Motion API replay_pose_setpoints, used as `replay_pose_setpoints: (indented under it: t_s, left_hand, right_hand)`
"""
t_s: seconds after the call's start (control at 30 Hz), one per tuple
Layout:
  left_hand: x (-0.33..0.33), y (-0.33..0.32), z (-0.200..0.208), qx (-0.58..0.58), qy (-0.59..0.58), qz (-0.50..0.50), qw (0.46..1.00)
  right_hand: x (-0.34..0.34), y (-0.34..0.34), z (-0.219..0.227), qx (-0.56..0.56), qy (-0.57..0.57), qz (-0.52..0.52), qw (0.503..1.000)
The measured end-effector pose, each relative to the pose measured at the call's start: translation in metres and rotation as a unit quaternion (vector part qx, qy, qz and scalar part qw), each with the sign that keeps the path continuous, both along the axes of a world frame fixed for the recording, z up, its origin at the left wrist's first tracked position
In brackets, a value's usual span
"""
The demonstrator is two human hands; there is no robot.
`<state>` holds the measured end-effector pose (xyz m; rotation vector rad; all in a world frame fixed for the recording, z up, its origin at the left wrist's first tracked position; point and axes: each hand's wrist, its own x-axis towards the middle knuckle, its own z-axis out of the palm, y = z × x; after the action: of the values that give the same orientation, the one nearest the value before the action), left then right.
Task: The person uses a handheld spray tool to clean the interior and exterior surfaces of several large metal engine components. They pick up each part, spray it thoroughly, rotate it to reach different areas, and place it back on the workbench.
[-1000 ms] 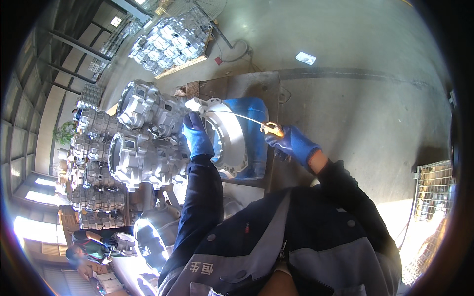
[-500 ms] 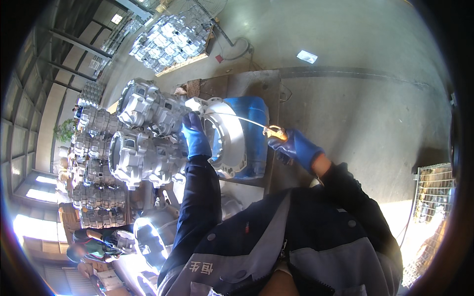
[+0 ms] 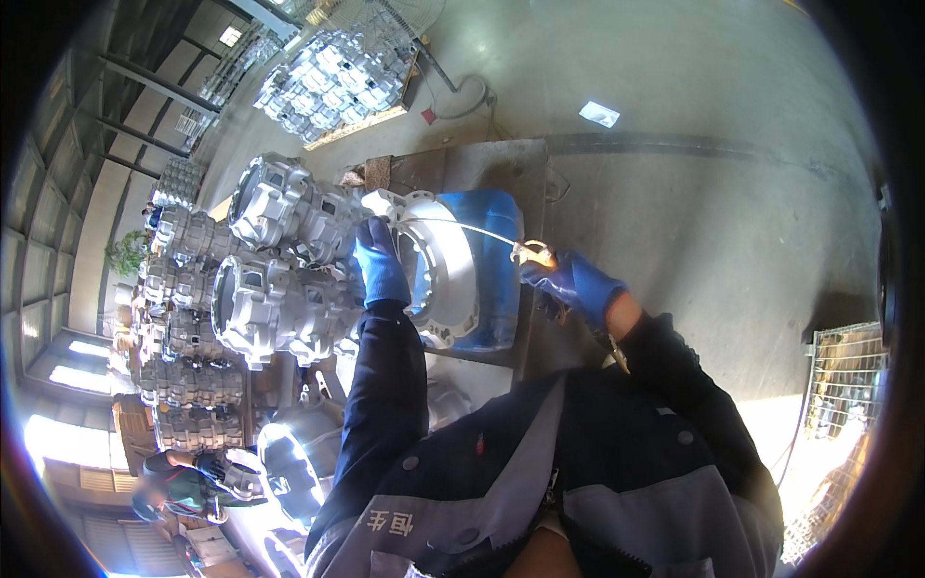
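A silver cast-metal housing (image 3: 464,265) with a wide flange and round opening lies against a blue plastic drum (image 3: 503,270). My gloved left hand (image 3: 380,262) is closed on the housing's left edge; its fingertips are partly hidden. To the right of the drum, my gloved right hand (image 3: 581,286) grips an air blow gun (image 3: 533,254) with an orange body. Its long, thin, curved nozzle reaches left across the housing's opening, and the tip ends near my left hand. Part of a yellowish hose shows by my right wrist.
More housings (image 3: 279,299) stand close on my left, with stacked rows behind them. A loaded pallet (image 3: 361,125) is at the far left. A wire cage (image 3: 843,405) stands at right. A co-worker (image 3: 178,486) bends over a casting at lower left. White paper (image 3: 599,114) lies on the floor.
My right hand and the blow gun have shifted slightly left and up, and more hose shows by the wrist. My left hand stays on the housing. The co-worker has moved a little.
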<state>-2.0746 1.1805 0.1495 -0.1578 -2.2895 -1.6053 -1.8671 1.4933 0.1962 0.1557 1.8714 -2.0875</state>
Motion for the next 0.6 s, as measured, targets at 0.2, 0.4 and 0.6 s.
replay_pose_setpoints:
  t_s: [0.2,0.4,0.6]
  left_hand:
    - [-0.027,-0.016,-0.027,0.015,0.011,0.035,0.999]
    - [0.000,0.007,-0.002,0.009,-0.010,0.011,1.000]
    - [0.012,0.007,0.011,-0.213,0.142,0.018,0.966]
  right_hand:
    - [0.000,0.004,0.005,0.010,0.038,-0.033,0.999]
    - [-0.017,-0.007,-0.012,0.025,0.032,-0.037,0.998]
    - [-0.030,-0.003,-0.005,0.034,0.002,-0.043,0.998]
